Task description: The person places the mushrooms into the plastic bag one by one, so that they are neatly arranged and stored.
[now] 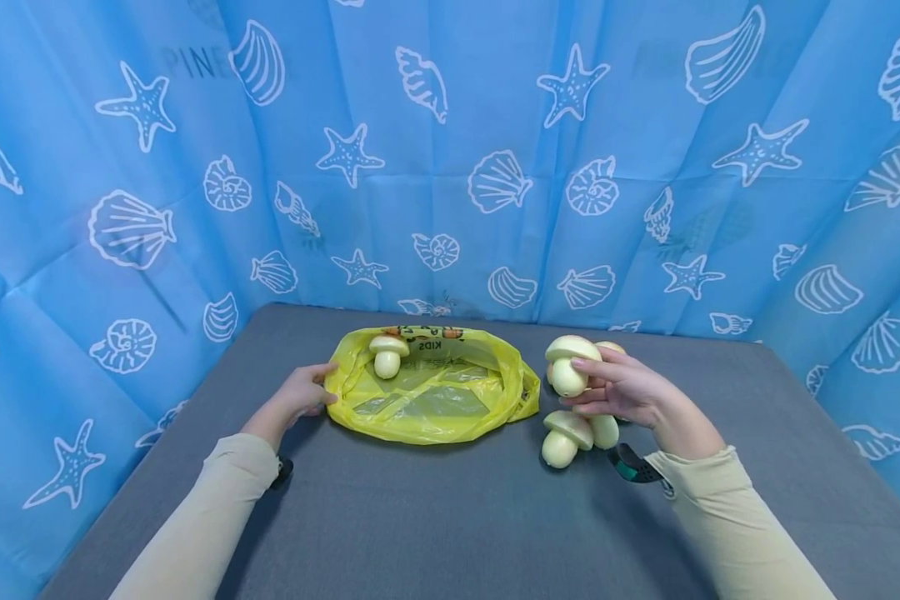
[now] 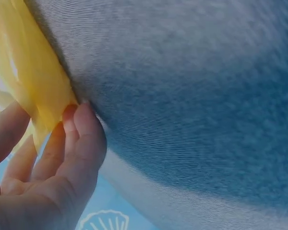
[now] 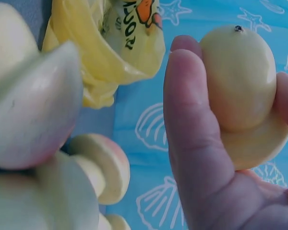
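A yellow plastic bag (image 1: 408, 431) lies with its mouth spread wide. One pale toy mushroom (image 1: 387, 357) is inside it, against the far left wall. My left hand (image 1: 303, 393) is at the bag's left rim; in the left wrist view its thumb and fingers pinch the yellow plastic (image 2: 38, 62). To the right of the bag, my right hand (image 1: 624, 390) grips another pale mushroom (image 1: 569, 367) between thumb and fingers, raised over the pile. The right wrist view shows this mushroom's round stem (image 3: 240, 79) with a small dark spot at its end.
Several more mushrooms lie under and beside the right hand, one mushroom (image 1: 560, 448) nearest me. Dark grey cloth covers the table (image 1: 450, 517). A blue curtain (image 1: 450, 167) with white shells and starfish hangs behind and on both sides.
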The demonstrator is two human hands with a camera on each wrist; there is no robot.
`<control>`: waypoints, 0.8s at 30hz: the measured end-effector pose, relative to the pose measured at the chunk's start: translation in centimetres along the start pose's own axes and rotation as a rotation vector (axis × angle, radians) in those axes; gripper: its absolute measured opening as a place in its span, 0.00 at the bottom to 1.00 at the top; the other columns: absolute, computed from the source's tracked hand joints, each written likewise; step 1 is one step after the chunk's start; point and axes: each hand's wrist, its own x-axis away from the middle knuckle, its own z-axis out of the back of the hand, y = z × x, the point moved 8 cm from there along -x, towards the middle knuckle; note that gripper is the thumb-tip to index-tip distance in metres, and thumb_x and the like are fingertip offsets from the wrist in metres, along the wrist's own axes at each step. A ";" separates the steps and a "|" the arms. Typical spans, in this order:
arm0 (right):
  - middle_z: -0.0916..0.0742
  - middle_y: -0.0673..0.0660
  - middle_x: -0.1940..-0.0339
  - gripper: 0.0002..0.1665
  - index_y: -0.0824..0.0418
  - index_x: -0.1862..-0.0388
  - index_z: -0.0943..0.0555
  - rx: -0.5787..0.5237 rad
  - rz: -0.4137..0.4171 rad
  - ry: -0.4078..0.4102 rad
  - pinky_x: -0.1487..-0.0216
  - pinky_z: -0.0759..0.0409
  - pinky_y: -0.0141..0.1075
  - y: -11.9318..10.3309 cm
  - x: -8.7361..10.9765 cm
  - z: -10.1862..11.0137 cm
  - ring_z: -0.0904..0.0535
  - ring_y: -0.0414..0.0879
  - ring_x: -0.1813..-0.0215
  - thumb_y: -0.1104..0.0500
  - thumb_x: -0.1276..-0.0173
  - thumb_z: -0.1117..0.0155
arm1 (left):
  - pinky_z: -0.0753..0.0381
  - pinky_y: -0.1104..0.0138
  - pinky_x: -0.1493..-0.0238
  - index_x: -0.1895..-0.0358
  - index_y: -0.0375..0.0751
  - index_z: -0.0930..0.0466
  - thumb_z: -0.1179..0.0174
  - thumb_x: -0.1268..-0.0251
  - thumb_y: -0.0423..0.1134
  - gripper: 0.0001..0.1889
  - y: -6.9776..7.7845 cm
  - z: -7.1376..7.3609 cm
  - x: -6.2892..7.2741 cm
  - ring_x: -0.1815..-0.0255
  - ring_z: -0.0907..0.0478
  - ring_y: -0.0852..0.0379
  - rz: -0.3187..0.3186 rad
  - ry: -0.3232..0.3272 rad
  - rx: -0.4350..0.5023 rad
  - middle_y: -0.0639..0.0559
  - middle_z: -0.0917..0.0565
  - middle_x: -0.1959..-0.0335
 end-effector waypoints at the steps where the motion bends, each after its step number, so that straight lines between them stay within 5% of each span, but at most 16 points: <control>1: 0.14 0.56 0.62 0.21 0.57 0.38 0.37 -0.001 0.000 -0.006 0.60 0.15 0.38 0.0 -0.1 -0.2 0.14 0.50 0.60 0.54 0.24 0.46 | 0.26 0.47 0.43 0.24 0.35 0.47 0.46 0.33 0.22 0.35 0.1 0.0 0.0 0.30 0.41 0.34 -0.002 -0.002 -0.003 0.28 0.47 0.27; 16: 0.16 0.56 0.64 0.36 0.63 0.26 0.51 0.041 -0.027 0.000 0.63 0.16 0.37 -0.3 -1.9 -2.3 0.15 0.49 0.63 0.56 0.24 0.47 | 0.25 0.49 0.46 0.26 0.32 0.43 0.46 0.33 0.23 0.32 0.2 -0.1 -0.2 0.32 0.39 0.34 -0.040 -0.009 -0.022 0.26 0.45 0.28; 24: 0.17 0.57 0.61 0.34 0.63 0.27 0.48 0.082 -0.030 0.010 0.64 0.16 0.38 -0.4 -2.7 -3.3 0.15 0.50 0.61 0.56 0.24 0.47 | 0.23 0.53 0.51 0.27 0.31 0.41 0.45 0.33 0.24 0.31 0.4 0.0 -0.1 0.35 0.36 0.35 -0.041 -0.012 -0.035 0.25 0.44 0.29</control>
